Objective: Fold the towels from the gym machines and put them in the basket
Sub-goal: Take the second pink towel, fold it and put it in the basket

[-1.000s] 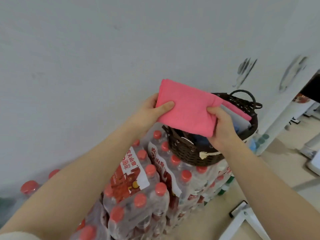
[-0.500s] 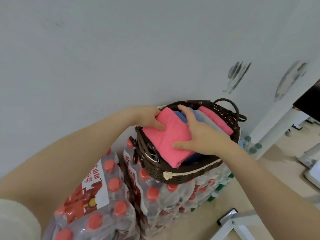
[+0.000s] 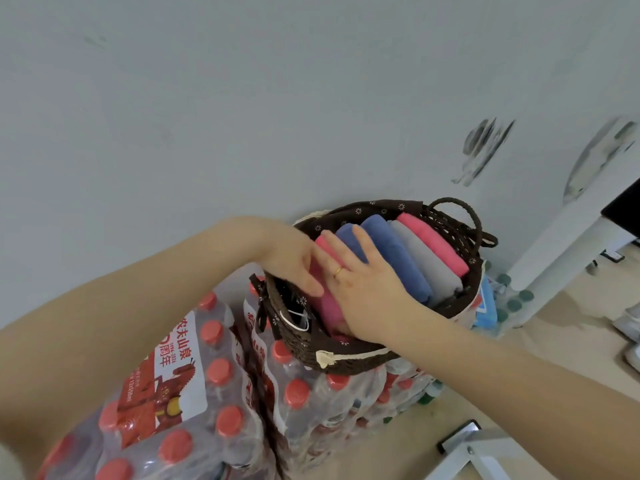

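Note:
A dark brown woven basket (image 3: pixel 346 358) stands on shrink-wrapped packs of water bottles by the wall. Folded towels stand side by side in it: a pink towel (image 3: pixel 329 310) at the left end, two blue towels (image 3: pixel 398 251), a grey towel (image 3: pixel 429 265) and another pink towel (image 3: pixel 433 247) at the right. My left hand (image 3: pixel 294 261) touches the left pink towel with its fingertips from the left side. My right hand (image 3: pixel 367 289) lies flat, fingers spread, on top of that towel and the nearest blue one. Most of the left pink towel is hidden under my hands.
Packs of red-capped water bottles (image 3: pixel 194 393) fill the lower left, against a pale wall. A blue-wrapped pack (image 3: pixel 486 306) sits behind the basket on the right. A white frame leg (image 3: pixel 561 251) slants at the right; a white metal foot (image 3: pixel 485 455) lies on the beige floor.
The pink towel, held up above the basket a second ago, has gone down into the basket's left end. Both hands followed it; the right hand has flattened on top.

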A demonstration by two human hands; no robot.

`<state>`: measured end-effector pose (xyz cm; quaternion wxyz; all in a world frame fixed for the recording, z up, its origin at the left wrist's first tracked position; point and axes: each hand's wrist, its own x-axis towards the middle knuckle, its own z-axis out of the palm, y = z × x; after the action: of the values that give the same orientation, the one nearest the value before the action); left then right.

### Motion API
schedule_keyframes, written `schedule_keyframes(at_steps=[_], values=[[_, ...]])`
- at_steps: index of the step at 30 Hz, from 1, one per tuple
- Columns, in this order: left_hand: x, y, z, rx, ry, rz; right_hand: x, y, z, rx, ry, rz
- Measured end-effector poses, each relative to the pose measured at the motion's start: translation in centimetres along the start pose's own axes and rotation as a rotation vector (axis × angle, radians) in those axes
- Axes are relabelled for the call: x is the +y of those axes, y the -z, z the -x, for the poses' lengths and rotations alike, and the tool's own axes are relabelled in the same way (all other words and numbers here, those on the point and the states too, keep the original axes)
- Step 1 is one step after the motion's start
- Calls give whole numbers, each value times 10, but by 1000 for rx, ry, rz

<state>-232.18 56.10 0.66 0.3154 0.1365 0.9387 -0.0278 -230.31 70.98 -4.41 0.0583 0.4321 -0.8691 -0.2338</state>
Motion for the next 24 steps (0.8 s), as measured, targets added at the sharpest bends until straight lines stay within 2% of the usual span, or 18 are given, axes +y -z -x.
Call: schedule_keyframes(at_steps=[3, 7, 11, 13, 14, 16, 17, 18, 19, 22, 24], values=[[-1, -14, 17, -152, -2, -58, -5, -5, -14, -89, 120, 3], [-1, -21, 26, -96, -43, -143, -7, -11, -24, -293, 76, 122], [1, -21, 26, -69, -14, -185, -10, -14, -25, -358, -62, 145], [1, -22, 25, -51, 13, -194, -6, -18, -26, -230, -21, -40], [1, -23, 24, -28, 23, -179, -1, -19, -24, -114, 26, -219], [0, -25, 23, 64, 15, -61, 16, -13, -14, 125, 42, -725], [1, -25, 23, 123, -5, 20, 26, -12, -7, 216, -19, -887], [3, -24, 20, 187, -34, 68, 36, -13, 1, 259, -120, -926], [8, -22, 17, 244, -64, 71, 43, -15, 9, 212, -226, -867], [34, -21, 1, 344, -118, -27, 51, -28, 21, -129, -418, -769], [52, -22, -13, 324, -89, -125, 52, -31, 18, -188, -448, -815]])
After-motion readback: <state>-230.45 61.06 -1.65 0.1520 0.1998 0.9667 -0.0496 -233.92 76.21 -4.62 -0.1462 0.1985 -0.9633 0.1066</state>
